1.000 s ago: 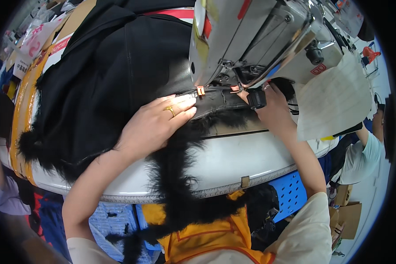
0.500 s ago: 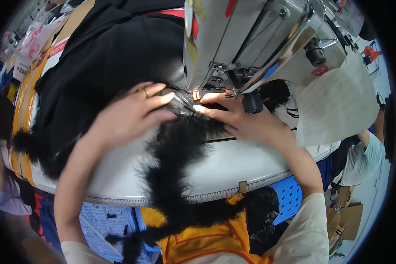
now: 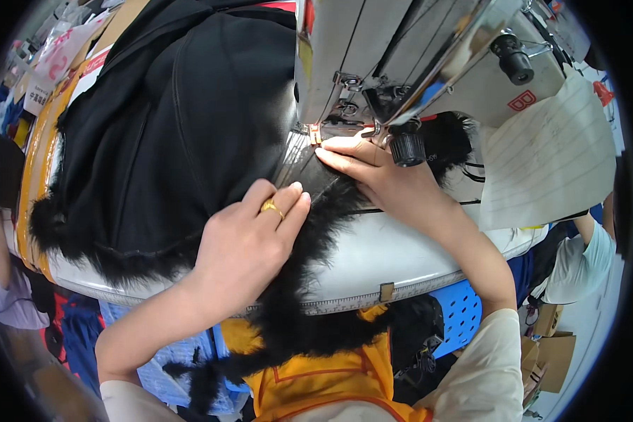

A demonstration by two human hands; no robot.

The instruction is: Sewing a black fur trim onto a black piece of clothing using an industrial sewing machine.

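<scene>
A white sewing machine [image 3: 337, 49] has an orange presser foot [image 3: 315, 133] over dark, glossy fabric [image 3: 327, 176]. My left hand [image 3: 253, 246], with a gold ring, is closed on the fabric's edge below and left of the foot, fingers bent. My right hand [image 3: 390, 186] lies open, index and middle fingers stretched across the fabric just below the foot, beside a black knob [image 3: 406, 149]. Black cloth [image 3: 155, 141] with fluffy trim covers the table's left part. A long black fur strip [image 3: 278, 330] hangs over the front edge onto my orange apron [image 3: 320, 394].
The white table [image 3: 401, 246] has a tape measure along its front edge. A pale sheet [image 3: 545, 162] hangs at the machine's right. Blue crates [image 3: 457, 316] sit below, cardboard boxes [image 3: 555, 359] at right. Other people appear at left [image 3: 3, 281] and right [image 3: 577, 267].
My left hand lifted off leftward, then came down nearer the front edge, gripping fabric. My right hand moved left to the presser foot. The fabric now angles down-left from the foot.
</scene>
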